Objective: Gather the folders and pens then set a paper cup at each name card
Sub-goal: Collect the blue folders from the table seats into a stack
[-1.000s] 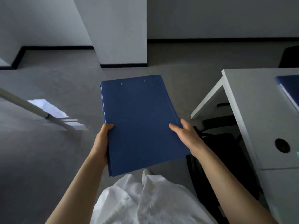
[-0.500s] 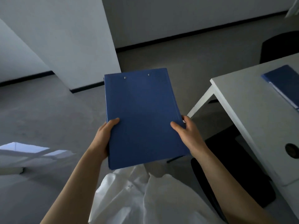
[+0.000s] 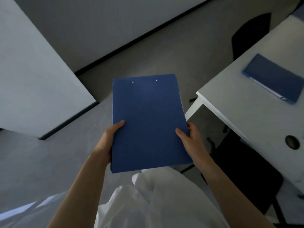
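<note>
A white surface [image 3: 243, 102] fills the right side, its near corner jutting toward the person, with a round cable hole [image 3: 292, 142] by its near edge and a dark chair [image 3: 246, 171] tucked beneath it; a second dark chair [image 3: 250, 35] stands at the far side. A white pillar [image 3: 32, 79] with a dark baseboard rises at left, grey floor [image 3: 164, 51] open between pillar and surface. A stack of blue folders [image 3: 148, 122] is held in the air in front of the body, clear of the surface's corner, long axis running away from the person, the end with two rivets farthest. The left hand [image 3: 107, 142] grips its left edge, thumb on top; the right hand [image 3: 191, 140] grips the right edge likewise. Another blue folder [image 3: 273, 78] lies flat on the surface, well in from the corner, its long axis slanting toward the right edge.
</note>
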`<act>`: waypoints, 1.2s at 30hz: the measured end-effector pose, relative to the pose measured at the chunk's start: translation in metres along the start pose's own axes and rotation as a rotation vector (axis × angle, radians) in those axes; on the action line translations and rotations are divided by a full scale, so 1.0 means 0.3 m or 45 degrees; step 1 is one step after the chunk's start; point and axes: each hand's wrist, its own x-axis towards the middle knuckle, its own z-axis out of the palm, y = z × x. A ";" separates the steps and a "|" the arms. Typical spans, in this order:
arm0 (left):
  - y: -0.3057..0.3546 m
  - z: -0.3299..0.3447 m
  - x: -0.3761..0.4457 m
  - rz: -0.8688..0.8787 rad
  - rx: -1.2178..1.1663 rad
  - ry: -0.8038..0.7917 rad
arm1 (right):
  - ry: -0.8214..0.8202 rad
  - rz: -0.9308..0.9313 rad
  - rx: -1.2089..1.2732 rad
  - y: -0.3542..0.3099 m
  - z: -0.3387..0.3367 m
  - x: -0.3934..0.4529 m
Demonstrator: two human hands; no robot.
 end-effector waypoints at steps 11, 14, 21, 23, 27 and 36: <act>0.490 0.328 0.523 0.046 0.265 -0.185 | 0.187 -0.017 0.057 -0.264 -0.123 0.587; 0.621 0.423 0.654 -0.013 0.318 -0.251 | 0.245 -0.046 0.010 -0.339 -0.172 0.732; 0.831 0.650 0.899 0.007 0.399 -0.173 | 0.375 -0.001 -0.028 -0.461 -0.216 1.002; 0.899 0.711 0.986 0.043 0.450 -0.201 | 0.444 0.034 -0.002 -0.491 -0.230 1.089; 1.058 0.827 1.150 0.065 0.573 -0.325 | 0.577 0.082 0.098 -0.558 -0.243 1.244; 1.417 1.103 1.457 -0.019 0.801 -0.545 | 0.822 0.205 0.322 -0.711 -0.252 1.516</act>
